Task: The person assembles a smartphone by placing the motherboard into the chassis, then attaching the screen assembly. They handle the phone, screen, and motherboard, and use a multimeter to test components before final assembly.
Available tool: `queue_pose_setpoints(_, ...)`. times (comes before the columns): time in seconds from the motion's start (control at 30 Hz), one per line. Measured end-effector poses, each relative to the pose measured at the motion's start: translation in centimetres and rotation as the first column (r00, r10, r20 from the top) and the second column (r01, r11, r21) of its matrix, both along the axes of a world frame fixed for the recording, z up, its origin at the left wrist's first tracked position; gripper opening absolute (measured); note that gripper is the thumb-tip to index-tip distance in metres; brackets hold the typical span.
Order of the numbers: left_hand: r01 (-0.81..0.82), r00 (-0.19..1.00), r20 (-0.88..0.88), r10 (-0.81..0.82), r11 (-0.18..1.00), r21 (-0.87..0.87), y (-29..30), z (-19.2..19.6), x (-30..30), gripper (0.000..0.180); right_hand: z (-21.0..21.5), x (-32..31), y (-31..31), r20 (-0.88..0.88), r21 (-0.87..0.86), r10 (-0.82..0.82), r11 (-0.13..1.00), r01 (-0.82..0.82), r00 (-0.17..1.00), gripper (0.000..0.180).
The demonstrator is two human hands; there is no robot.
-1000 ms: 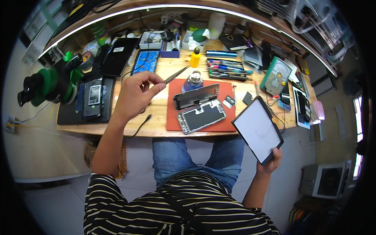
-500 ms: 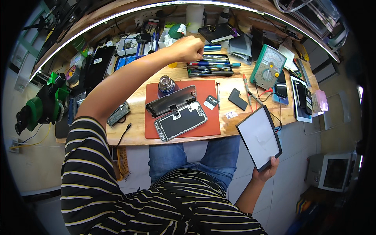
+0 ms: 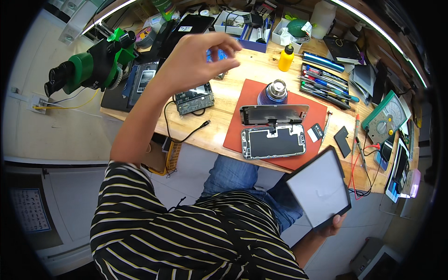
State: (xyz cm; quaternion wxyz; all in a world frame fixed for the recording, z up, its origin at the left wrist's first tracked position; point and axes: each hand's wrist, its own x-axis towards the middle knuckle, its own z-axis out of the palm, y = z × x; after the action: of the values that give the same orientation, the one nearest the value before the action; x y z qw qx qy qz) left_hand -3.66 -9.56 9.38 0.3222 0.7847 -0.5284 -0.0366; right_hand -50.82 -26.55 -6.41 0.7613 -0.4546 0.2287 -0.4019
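Two hands: both mine, well apart, one raised over the far left of the tabletop, one low at the near right.
Left hand (image 3: 196,58): lifted above the tabletop (image 3: 219,121), fingers curled loosely with thumb and fingertips drawn close; I cannot tell whether anything small sits between them.
Right hand (image 3: 332,225): below the tabletop's near edge, grip closed on the lower corner of my tablet.
Tablet (image 3: 318,189): flat dark-framed slab with a pale grey face, tilted, held off the tabletop over my lap at the near right.
Red mat (image 3: 249,98): centre of the tabletop, right of my left hand.
Opened phone (image 3: 273,141): on the mat's near part, lying flat, insides showing.
Phone screen panel (image 3: 274,114): just beyond the opened phone, propped along its far edge.
Blue-based metal pot (image 3: 276,91): on the mat's far edge.
Circuit board (image 3: 193,99): on bare wood under my left wrist, a black cable curling from it.
Green microscope (image 3: 88,67): far left.
Yellow bottle (image 3: 286,58): far centre, upright.
Screwdriver row (image 3: 324,84): far right of the mat.
Green multimeter (image 3: 386,117): right edge.
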Motion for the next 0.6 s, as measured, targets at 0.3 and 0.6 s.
queue_pose_setpoints(0.3,-0.307,0.949,0.053,0.311,0.871,0.383,10.9,-8.7,-0.6,0.094,4.3,13.5,8.5,-0.152,0.331,0.627,0.761,-0.558,0.764,0.057)
queue_pose_setpoints(0.6,-0.484,0.747,-0.6,0.288,0.854,-0.192,14.7,-5.1,-0.9,0.093,4.1,18.0,13.0,-0.202,0.416,0.679,0.712,-0.566,0.706,0.054)
